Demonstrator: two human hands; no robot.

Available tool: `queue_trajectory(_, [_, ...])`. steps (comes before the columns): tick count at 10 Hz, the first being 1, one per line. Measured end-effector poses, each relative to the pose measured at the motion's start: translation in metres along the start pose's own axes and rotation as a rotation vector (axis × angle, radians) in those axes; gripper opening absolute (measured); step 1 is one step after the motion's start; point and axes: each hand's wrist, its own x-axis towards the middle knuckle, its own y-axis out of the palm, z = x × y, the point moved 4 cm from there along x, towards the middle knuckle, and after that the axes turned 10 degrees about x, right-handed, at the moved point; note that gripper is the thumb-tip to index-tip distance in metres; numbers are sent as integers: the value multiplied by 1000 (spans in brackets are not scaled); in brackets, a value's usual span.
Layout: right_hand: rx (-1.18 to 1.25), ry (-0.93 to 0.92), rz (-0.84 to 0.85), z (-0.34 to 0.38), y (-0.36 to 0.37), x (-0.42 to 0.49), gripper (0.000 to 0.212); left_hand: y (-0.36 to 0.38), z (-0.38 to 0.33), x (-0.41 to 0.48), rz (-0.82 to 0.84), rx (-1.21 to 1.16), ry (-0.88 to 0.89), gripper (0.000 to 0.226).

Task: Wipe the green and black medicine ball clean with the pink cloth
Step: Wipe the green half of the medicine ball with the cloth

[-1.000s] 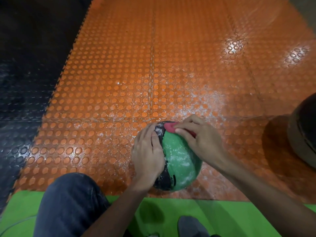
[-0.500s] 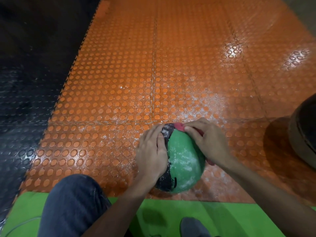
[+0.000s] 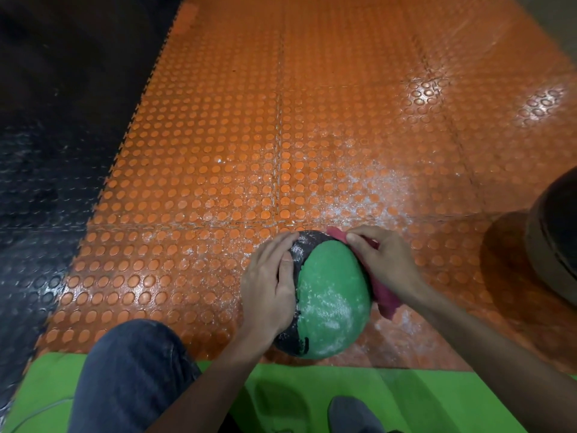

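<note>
Medicine ball (image 3: 334,295) at orange mat (image 3: 218,151) edge; left grip (image 3: 268,285) flat atop, right grip (image 3: 387,264) around pink cloth (image 3: 385,300).

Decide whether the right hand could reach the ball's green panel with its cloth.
Probably yes: the right hand holds the pink cloth beside the green panel, which lies uncovered; the left hand rests on black.

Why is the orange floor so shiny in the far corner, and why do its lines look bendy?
Head view: a light glares off the glossy floor at the upper right; the wide-angle lens curves the tile seams near the edges; the black mat on the left is dim; the dark ball at the right edge throws a shadow to its left.
</note>
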Motion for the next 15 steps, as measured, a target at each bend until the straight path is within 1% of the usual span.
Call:
queue_trajectory(1, [-135, -127, 1, 19, 9, -9, 24, -1, 0, 3, 9, -27, -10, 50])
queue_trajectory(2, [-252, -447, 42, 50, 26, -25, 30, -4, 3, 2, -3, -70, -11, 47])
queue_trajectory(3, [-127, -262, 3, 27, 19, -18, 24, -5, 8, 1, 12, -117, 2, 40])
queue_trajectory(4, [55, 62, -44, -15, 3, -11, 16, -6, 14, 5, 28, -180, -11, 39])
queue_trajectory(5, [41, 56, -80, -13, 3, -15, 16, -6, 16, 8, 14, -191, -9, 41])
queue_trajectory(6, [-88, -191, -47, 25, 18, -23, 25, -5, 25, 4, -14, -231, -6, 39])
queue_trajectory(7, [-86, -244, -49, 29, 24, -25, 23, -1, 44, 1, -4, -304, -22, 37])
queue_trajectory(8, [12, -57, -107, -4, 15, -21, 19, -5, 47, 1, 4, -339, -44, 37])
queue_trajectory(9, [-66, -18, -126, -11, 12, -23, 20, -12, 36, 2, -2, -361, -43, 34])
queue_trajectory(10, [-169, -227, -83, 23, 25, -31, 28, -11, 34, 2, -17, -365, -51, 35])
queue_trajectory(11, [-180, -392, -64, 37, 30, -35, 28, -7, 38, -2, -46, -329, -90, 40])
queue_trajectory(12, [-27, -77, -83, 3, 17, -20, 21, -9, 33, -4, -62, -305, -123, 40])
queue_trajectory(13, [-65, 19, -70, -14, 8, -12, 19, -7, 25, -2, -62, -239, -121, 39])
queue_trajectory(14, [-194, -215, -13, 27, 20, -23, 27, -3, 17, 3, -44, -151, -154, 47])
queue_trajectory(15, [-286, -426, 34, 53, 27, -27, 34, -6, 9, 11, -1, -95, -156, 51])
